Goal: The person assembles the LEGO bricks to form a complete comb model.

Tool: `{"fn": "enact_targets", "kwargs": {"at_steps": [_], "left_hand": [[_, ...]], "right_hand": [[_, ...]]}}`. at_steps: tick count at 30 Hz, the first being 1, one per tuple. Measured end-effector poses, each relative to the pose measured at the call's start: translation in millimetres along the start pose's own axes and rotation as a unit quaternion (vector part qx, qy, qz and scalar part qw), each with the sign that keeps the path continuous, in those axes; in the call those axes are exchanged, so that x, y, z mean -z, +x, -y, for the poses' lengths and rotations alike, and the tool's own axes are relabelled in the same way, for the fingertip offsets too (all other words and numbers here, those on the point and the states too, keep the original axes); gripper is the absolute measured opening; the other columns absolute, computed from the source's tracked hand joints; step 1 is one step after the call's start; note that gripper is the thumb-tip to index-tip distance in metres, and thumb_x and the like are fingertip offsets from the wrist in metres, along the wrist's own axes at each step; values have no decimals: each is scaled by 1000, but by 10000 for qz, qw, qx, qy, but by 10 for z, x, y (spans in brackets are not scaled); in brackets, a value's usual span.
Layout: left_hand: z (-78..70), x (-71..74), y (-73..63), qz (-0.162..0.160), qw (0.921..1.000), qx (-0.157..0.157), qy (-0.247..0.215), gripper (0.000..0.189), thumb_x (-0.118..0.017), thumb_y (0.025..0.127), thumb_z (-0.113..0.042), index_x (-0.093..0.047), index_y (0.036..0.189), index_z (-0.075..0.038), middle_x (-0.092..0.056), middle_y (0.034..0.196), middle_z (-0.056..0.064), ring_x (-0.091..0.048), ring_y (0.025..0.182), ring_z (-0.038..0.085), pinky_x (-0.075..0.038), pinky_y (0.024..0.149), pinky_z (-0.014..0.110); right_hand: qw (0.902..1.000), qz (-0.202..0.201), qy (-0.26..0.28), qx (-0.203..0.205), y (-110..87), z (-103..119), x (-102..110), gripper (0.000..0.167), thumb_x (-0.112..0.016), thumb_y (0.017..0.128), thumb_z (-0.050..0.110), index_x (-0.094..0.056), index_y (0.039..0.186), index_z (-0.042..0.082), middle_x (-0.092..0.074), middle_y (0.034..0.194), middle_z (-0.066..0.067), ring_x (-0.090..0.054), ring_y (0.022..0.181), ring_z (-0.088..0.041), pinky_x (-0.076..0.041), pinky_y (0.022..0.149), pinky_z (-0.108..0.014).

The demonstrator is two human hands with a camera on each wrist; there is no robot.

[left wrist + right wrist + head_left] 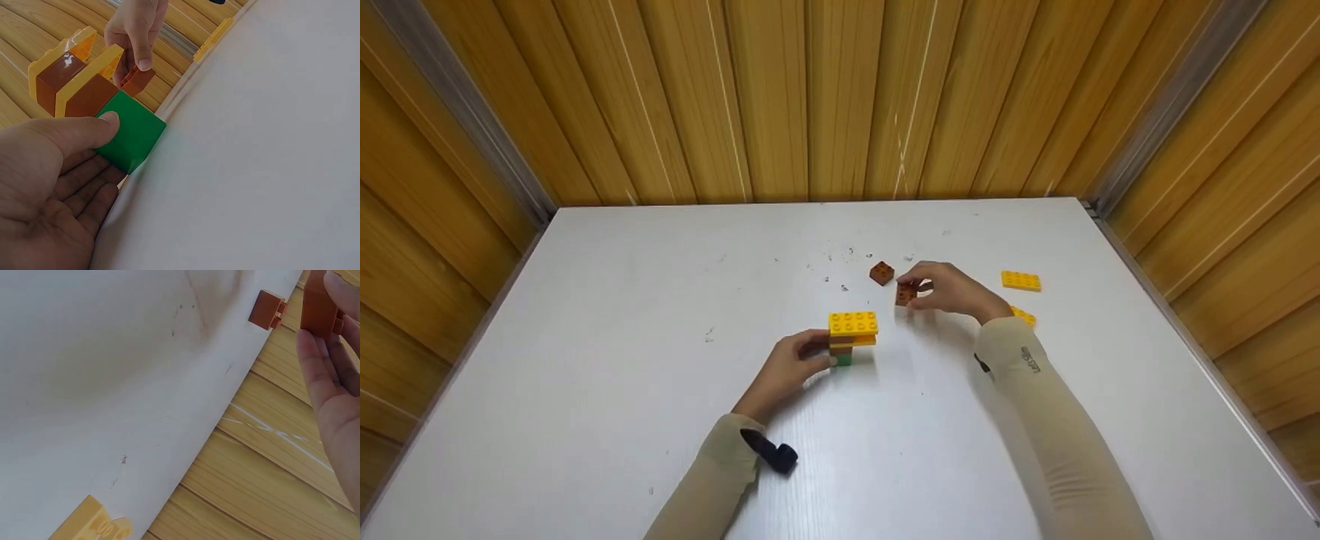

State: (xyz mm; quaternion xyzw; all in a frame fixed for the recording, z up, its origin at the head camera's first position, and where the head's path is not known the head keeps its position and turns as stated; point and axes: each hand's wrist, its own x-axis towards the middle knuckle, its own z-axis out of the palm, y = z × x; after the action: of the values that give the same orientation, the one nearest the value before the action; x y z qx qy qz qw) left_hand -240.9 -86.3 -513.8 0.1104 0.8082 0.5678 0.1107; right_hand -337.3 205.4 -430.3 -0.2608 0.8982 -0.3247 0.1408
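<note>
My left hand (786,369) grips a small tower of toy building bricks near its foot. At the bottom is a green brick (134,138), with the thumb pressed on its side. Above it come a brown brick (90,95), a yellow brick (84,81), another brown brick (55,73) and a yellow top brick (853,322) that juts out to the right. My right hand (956,292) pinches a loose brown brick (905,294) between thumb and fingers, to the right of the tower and farther back. Just beyond that lies a second loose brown brick (882,273), studs up.
Two yellow bricks lie at the right: a far yellow brick (1021,280) and a nearer yellow brick (1023,316) partly hidden by the right wrist. The white table (607,315) bears small dark marks. Wood-look panel walls (840,97) stand behind and at both sides.
</note>
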Motion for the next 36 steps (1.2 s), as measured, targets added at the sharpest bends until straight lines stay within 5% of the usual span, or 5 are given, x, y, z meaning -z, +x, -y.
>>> {"fn": "enact_targets", "kwargs": {"at_steps": [19,36], "left_hand": [[-7,10,-12,3,9997,-214,-76,40,-68,88,-13,-60,127,-9,-64,126,8,-59,119,21,-43,107,39],[-51,-2,-13,-24,10000,34,-1,42,-66,88,-12,-59,129,-12,-63,128,4,-57,122,20,-40,110,39]], "right_hand": [[9970,176,356,667,-25,253,71,38,-72,83,5,-65,120,3,-61,111,-15,-60,109,-31,-49,99,-50],[9930,353,140,1114,-33,538,72,41,-71,85,8,-62,125,5,-60,123,-12,-59,111,-26,-52,97,-44]]}}
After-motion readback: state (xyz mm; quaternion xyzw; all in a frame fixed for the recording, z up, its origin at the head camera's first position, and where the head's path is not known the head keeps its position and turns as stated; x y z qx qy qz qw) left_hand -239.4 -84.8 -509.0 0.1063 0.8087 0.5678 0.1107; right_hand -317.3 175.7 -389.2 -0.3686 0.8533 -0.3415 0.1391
